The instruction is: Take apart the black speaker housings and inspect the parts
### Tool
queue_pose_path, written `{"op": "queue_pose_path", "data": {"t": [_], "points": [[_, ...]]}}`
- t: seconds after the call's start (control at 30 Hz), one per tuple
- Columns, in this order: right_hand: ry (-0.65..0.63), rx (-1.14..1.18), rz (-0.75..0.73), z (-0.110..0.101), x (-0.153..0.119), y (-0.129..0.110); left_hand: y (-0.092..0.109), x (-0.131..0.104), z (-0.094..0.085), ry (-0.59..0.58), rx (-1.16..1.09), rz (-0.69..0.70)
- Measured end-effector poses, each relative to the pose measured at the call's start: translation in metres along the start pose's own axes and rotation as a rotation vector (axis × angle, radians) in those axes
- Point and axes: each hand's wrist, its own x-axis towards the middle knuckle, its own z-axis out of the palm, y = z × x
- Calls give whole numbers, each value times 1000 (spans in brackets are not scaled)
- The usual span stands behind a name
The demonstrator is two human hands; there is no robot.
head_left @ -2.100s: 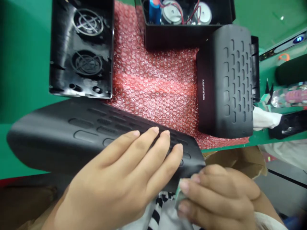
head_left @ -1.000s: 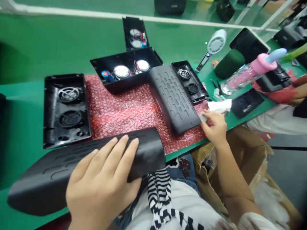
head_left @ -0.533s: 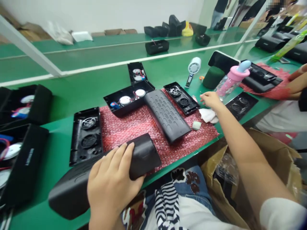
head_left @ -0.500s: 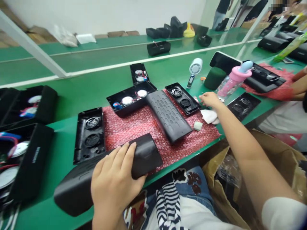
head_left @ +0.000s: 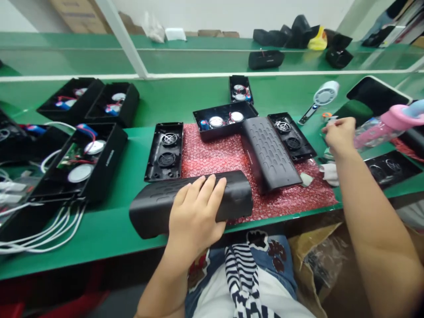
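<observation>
My left hand (head_left: pixel 197 212) is wrapped over a black plastic speaker housing (head_left: pixel 145 210) that lies at the table's front edge. Its fingers press on the ribbed top and the thumb is at the near side. At the right, my right hand (head_left: pixel 341 134) is pinched closed beside a pink-capped bottle (head_left: pixel 380 128); something small and pale shows at its fingertips, too small to name. A second ribbed housing (head_left: pixel 270 157) lies on red bubble wrap (head_left: pixel 212 152). Black panels with round speaker grilles, one left (head_left: pixel 164 154) and one right (head_left: pixel 298 145), flank it.
An open speaker case (head_left: pixel 228 119) with wired drivers sits behind the wrap. More open cases (head_left: pixel 114 154) and white cables (head_left: pixel 59 234) crowd the left. A handheld fan (head_left: pixel 326 93), a phone (head_left: pixel 374 90) and a white cloth (head_left: pixel 329 174) are at the right. Below is a cardboard box (head_left: pixel 308 260).
The view has swung left, so the table's contents appear farther right and more cases show at left. My left hand stays on the housing; my right hand remains pinched near the bottle.
</observation>
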Motion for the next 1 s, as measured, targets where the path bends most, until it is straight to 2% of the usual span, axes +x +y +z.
{"op": "queue_pose_path", "data": {"t": [0.07,0.13,0.17,0.2,0.23,0.27,0.33,0.37,0.47,0.53,0.7,0.87,1.0], "points": [[94,121,72,-6,-2,-24,-2,5,-2,-39,-13,-9],[56,319,94,-20,-15,-59,-5,10,-5,-91,-26,-9],[-28,571,101,-31,-27,-80,-6,13,-7,-115,-35,-6],[-200,780,66,-44,-41,-103,-7,15,-9,-137,-41,-4],[-425,924,0,-57,-59,-126,-8,16,-10,-154,-48,-3],[-535,1059,-64,-69,-77,-148,-9,17,-11,-166,-55,-4],[-794,1184,-181,-86,-114,-188,-9,18,-11,-171,-69,-10],[-835,1218,-150,-89,-131,-204,-9,18,-11,-173,-75,-12],[-1042,1357,-235,-80,-165,-236,-10,19,-11,-167,-81,-15],[-1101,1449,-276,-64,-177,-246,-10,20,-11,-169,-75,-14],[-1077,1545,-251,-35,-188,-252,-11,24,-12,-200,-76,-11],[-1025,1487,-293,-32,-190,-244,-12,24,-11,-190,-66,-7],[-1020,1304,-298,-37,-189,-240,-12,23,-10,-183,-62,-6]]}}
